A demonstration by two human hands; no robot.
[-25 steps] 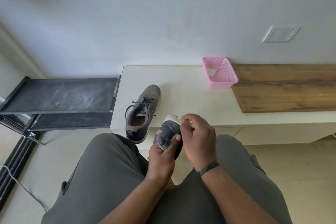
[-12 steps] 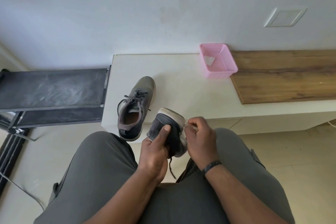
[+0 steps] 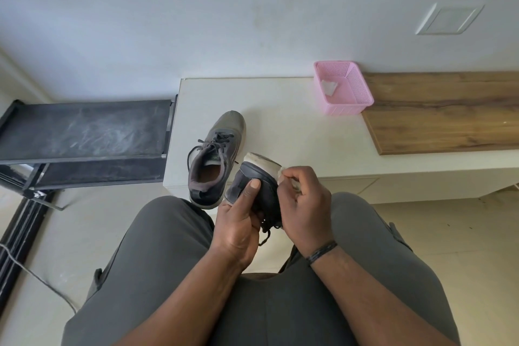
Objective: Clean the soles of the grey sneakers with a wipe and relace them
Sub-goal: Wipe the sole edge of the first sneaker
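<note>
Right hand (image 3: 304, 205), just right of frame centre, fingers curled, pinching a crumpled whitish wipe (image 3: 283, 177) against the pale rubber sole edge of a dark grey laced sneaker (image 3: 259, 185). Left hand (image 3: 238, 222), directly beside it, wrapped round the same shoe from the near side, thumb laid flat on the dark heel panel, loose black lace ends dangling below between the two wrists. Shoe held above the lap, sole rim turned up and away toward the cabinet.

Judged as mid-wipe on the first sole. For a good job: steady clamp with the left, short firm strokes along the rim with the right, a fresh fold of the wipe once soiled, then a turn of the shoe for the hidden tread, not visible here.

Further out, just left of centre: second grey sneaker (image 3: 214, 160) upright and laced on the near corner of a white low cabinet top (image 3: 280, 121), close to its front edge. Upper right of centre: pink perforated plastic basket (image 3: 354, 93) with a scrap of white inside, touching a brown wooden board (image 3: 443, 112). Left of frame: black metal shelf rack (image 3: 84, 132).
</note>
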